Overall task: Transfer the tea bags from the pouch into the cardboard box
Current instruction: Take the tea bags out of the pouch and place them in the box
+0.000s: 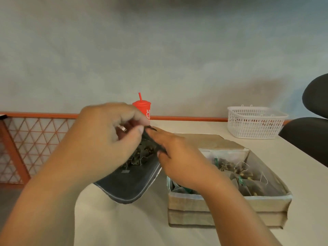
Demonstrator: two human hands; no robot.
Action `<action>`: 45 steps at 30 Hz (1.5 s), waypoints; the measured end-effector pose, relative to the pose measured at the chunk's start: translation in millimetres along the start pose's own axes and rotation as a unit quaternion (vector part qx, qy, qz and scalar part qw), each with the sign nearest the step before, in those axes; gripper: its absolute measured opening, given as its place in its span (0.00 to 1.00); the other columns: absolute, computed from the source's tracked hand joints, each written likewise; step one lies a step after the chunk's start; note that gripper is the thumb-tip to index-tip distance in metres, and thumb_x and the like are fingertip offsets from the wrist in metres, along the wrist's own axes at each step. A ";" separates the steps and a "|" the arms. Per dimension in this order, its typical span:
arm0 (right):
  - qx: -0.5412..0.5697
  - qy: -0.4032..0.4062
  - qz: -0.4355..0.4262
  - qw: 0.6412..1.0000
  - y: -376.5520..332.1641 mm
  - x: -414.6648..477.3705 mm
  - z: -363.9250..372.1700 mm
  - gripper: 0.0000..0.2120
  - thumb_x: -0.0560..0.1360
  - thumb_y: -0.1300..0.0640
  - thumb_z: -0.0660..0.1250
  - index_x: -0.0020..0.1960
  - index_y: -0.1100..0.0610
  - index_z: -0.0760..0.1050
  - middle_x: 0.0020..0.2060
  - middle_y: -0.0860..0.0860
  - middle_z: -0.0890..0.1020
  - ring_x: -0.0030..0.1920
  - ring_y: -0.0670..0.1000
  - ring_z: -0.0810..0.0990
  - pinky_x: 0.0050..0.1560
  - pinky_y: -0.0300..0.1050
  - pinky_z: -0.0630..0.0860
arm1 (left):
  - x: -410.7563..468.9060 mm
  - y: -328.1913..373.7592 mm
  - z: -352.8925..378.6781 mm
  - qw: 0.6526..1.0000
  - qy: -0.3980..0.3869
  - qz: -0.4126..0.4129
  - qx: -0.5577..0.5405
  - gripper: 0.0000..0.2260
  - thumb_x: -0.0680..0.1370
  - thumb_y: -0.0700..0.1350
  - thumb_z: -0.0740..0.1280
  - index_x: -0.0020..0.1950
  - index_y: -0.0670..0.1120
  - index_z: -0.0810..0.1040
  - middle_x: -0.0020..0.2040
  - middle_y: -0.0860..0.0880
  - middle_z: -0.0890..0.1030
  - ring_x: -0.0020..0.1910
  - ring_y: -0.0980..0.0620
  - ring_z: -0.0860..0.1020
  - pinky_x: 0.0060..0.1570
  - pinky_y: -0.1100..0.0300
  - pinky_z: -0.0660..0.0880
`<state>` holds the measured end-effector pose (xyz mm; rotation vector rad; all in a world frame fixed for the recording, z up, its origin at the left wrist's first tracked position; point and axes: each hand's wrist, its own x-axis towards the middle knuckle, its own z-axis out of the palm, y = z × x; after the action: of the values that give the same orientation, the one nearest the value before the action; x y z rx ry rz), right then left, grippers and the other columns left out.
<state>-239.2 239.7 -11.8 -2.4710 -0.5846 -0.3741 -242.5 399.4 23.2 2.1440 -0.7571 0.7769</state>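
Over smooth beige table point(142, 226), left hand point(103, 137) and right hand point(181, 162) pinch glossy pouch point(131, 183).

Left hand point(99, 137) hides pouch point(131, 185) mouth & lower part of red cup point(142, 107); right hand point(179, 160) covers pouch's box-side edge + cardboard box point(230, 206) near-left corner. Chair point(316, 103) cut off at frame's rt edge, both forearms at bottom. Basket point(255, 121) contents unclear thru mesh.

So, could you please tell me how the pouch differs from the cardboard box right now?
The pouch is dark and soft; the cardboard box is tan and stiff. The pouch is held tilted by the left hand and right hand; the cardboard box sits flat on the table. Both are open and hold tea bags.
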 end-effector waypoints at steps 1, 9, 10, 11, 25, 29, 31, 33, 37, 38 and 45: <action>0.010 0.001 -0.005 1.000 0.5 0.3 0.5 0.27 0.76 0.67 0.57 0.72 0.47 0.62 0.68 0.43 0.69 0.62 0.48 0.71 0.56 0.36 0.67 | -3.4 1.7 3.9 0.999 -0.035 -0.006 0.018 0.07 0.72 0.46 0.66 0.39 0.59 0.79 0.36 0.56 0.81 0.34 0.56 0.79 0.33 0.63 0.77; 0.007 -0.041 -0.022 0.999 1.7 2.0 6.6 0.28 0.78 0.65 0.55 0.74 0.47 0.56 0.73 0.41 0.58 0.72 0.45 0.59 0.64 0.30 0.54 | -2.7 -49.7 63.8 0.867 -0.342 -0.129 0.339 0.15 0.79 0.44 0.56 0.64 0.52 0.71 0.57 0.51 0.77 0.51 0.54 0.76 0.54 0.63 0.70; 0.004 -0.044 -0.025 0.999 1.0 2.0 7.5 0.28 0.78 0.65 0.55 0.74 0.48 0.56 0.74 0.41 0.58 0.72 0.45 0.59 0.64 0.30 0.53 | 1.5 -60.0 70.4 0.841 -0.371 -0.152 0.363 0.15 0.79 0.43 0.56 0.66 0.50 0.70 0.59 0.49 0.76 0.54 0.51 0.75 0.57 0.60 0.70; 0.001 -0.047 -0.029 0.999 0.2 1.9 8.3 0.28 0.78 0.65 0.55 0.74 0.48 0.56 0.74 0.42 0.58 0.72 0.44 0.58 0.65 0.30 0.53 | 5.9 -69.5 76.3 0.818 -0.399 -0.167 0.379 0.16 0.80 0.43 0.55 0.67 0.49 0.70 0.61 0.48 0.75 0.57 0.50 0.75 0.60 0.58 0.69; -0.022 -0.074 -0.028 0.997 0.0 1.0 14.3 0.31 0.77 0.67 0.56 0.74 0.45 0.53 0.74 0.40 0.55 0.73 0.45 0.56 0.68 0.36 0.55 | 16.3 -144.2 115.1 0.705 -0.465 -0.218 0.490 0.22 0.79 0.43 0.59 0.73 0.46 0.62 0.70 0.46 0.67 0.70 0.47 0.65 0.69 0.53 0.63; -0.016 -0.067 -0.031 0.997 2.7 2.3 12.3 0.29 0.78 0.66 0.55 0.74 0.46 0.54 0.74 0.41 0.56 0.73 0.45 0.56 0.69 0.36 0.54 | 18.1 -145.5 113.6 0.731 -0.448 -0.199 0.475 0.18 0.79 0.43 0.58 0.70 0.43 0.67 0.68 0.44 0.70 0.67 0.45 0.69 0.66 0.53 0.67; -0.014 -0.060 -0.031 0.998 5.1 3.2 11.8 0.29 0.78 0.65 0.55 0.75 0.46 0.54 0.74 0.41 0.56 0.73 0.45 0.55 0.68 0.34 0.53 | 21.0 -127.5 108.8 0.756 -0.436 -0.182 0.453 0.17 0.81 0.42 0.56 0.69 0.40 0.67 0.67 0.42 0.70 0.66 0.44 0.70 0.65 0.54 0.67; -0.012 -0.052 -0.031 0.998 7.3 3.4 11.6 0.28 0.78 0.65 0.55 0.74 0.47 0.55 0.74 0.42 0.57 0.73 0.44 0.56 0.66 0.32 0.52 | 23.2 -109.2 108.6 0.770 -0.408 -0.159 0.464 0.20 0.81 0.41 0.54 0.74 0.41 0.58 0.73 0.42 0.62 0.72 0.45 0.62 0.70 0.55 0.57; -0.005 -0.037 -0.034 0.999 10.5 4.6 11.9 0.28 0.77 0.66 0.55 0.74 0.48 0.55 0.74 0.43 0.58 0.73 0.45 0.56 0.66 0.31 0.52 | 19.6 -71.8 102.7 0.784 -0.381 -0.103 0.479 0.20 0.81 0.40 0.54 0.73 0.43 0.57 0.73 0.42 0.62 0.72 0.46 0.62 0.70 0.55 0.56; -0.004 -0.033 -0.034 0.999 11.9 5.2 12.1 0.28 0.77 0.66 0.55 0.74 0.48 0.55 0.74 0.43 0.58 0.73 0.45 0.56 0.65 0.30 0.51 | 17.7 -64.6 97.9 0.789 -0.377 -0.095 0.476 0.19 0.81 0.40 0.55 0.72 0.43 0.61 0.71 0.43 0.65 0.70 0.46 0.65 0.69 0.55 0.60; 0.027 -0.012 -0.020 0.999 22.9 8.1 15.5 0.28 0.76 0.67 0.57 0.74 0.50 0.59 0.73 0.45 0.62 0.71 0.45 0.60 0.62 0.24 0.51 | 3.9 -19.9 53.2 0.884 -0.311 -0.055 0.344 0.09 0.79 0.41 0.59 0.56 0.48 0.76 0.41 0.54 0.76 0.39 0.58 0.74 0.38 0.70 0.65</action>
<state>-219.0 234.4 -31.7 -2.4190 -0.6464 -0.3391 -210.5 368.2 -12.1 3.1308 -0.7181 0.2863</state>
